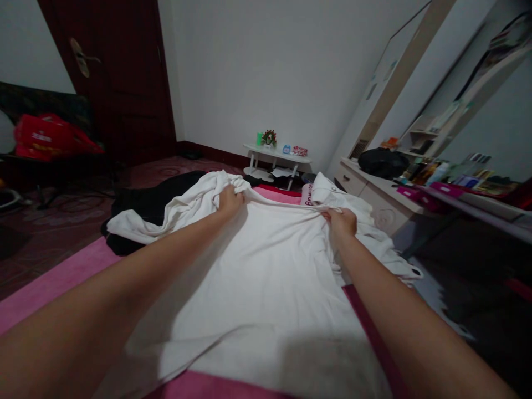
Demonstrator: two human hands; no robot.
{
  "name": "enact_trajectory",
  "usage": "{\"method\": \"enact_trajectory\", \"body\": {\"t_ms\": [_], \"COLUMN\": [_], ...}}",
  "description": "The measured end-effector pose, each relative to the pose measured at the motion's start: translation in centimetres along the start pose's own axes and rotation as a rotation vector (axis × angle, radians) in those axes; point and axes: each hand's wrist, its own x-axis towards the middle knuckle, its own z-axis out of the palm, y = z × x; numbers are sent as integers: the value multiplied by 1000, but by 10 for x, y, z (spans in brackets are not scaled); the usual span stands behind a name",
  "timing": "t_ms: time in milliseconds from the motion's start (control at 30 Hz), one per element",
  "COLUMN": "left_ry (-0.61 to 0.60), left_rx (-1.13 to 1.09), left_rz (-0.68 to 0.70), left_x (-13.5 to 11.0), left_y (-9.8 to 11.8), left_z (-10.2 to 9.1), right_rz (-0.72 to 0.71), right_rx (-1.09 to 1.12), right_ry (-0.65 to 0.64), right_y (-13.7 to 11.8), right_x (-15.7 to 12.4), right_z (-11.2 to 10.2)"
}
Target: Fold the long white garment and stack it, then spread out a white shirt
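A white long-sleeved shirt (pixel 274 260) lies spread over a pink bed cover (pixel 78 271), its lower edge toward me. My left hand (pixel 231 201) is closed on its far edge, where the cloth bunches up and a sleeve trails left over a black garment (pixel 155 194). Farther right, my right hand (pixel 341 223) pinches the same far edge. Between both hands the edge is drawn fairly straight. Beside my right hand lies a white garment with snap buttons (pixel 366 221), partly hidden behind my wrist.
A low white table (pixel 277 155) with small items stands by the far wall. On the right is a dresser (pixel 361 185) holding a black bag (pixel 383 163) and several bottles. Red bags (pixel 50 138) rest on a chair at left, near a dark red door (pixel 116 83).
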Motion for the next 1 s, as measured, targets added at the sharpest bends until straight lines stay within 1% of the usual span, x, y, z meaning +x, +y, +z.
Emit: {"method": "enact_trajectory", "body": {"t_ms": [67, 133, 233, 300, 367, 433, 467, 533, 600, 700, 767, 833, 867, 933, 1000], "left_ry": [43, 33, -2, 13, 4, -62, -103, -165, -204, -265, -294, -283, -265, -219, -186], "left_rx": [94, 187, 296, 438, 606, 706, 725, 749, 770, 803, 816, 809, 802, 790, 794], "left_rz": [65, 121, 205, 294, 380, 424, 439, 475, 514, 580, 604, 613, 619, 634, 641], "left_x": [-5, -13, -24, -26, -26, -25, -24, -27, -33, -49, -62, -76, -83, -93, -100], "left_y": [-3, -8, -19, -25, -30, -35, -37, -41, -44, -47, -48, -49, -48, -47, -46], "left_z": [5, 12, 26, 33, 37, 39, 38, 37, 33, 24, 16, 9, 5, 1, -1], "right_rz": [-83, -141, -237, -396, -544, -612, -604, -595, -629, -697, -738, -796, -828, -860, -821], "right_rx": [-224, -428, -606, -754, -924, -1069, -1105, -1130, -1150, -1148, -1116, -1062, -1037, -1014, -1034], "right_ry": [43, 39, -64, -144, -257, -385, -438, -523, -602, -665, -671, -619, -563, -408, -283], "right_y": [1, 5, 15, 24, 32, 36, 37, 38, 37, 36, 36, 37, 38, 38, 37], "right_x": [-2, -7, -19, -24, -27, -25, -24, -22, -24, -34, -42, -48, -50, -53, -52], "right_z": [9, 19, 31, 37, 40, 40, 38, 33, 24, 8, -6, -22, -31, -53, -77]}}
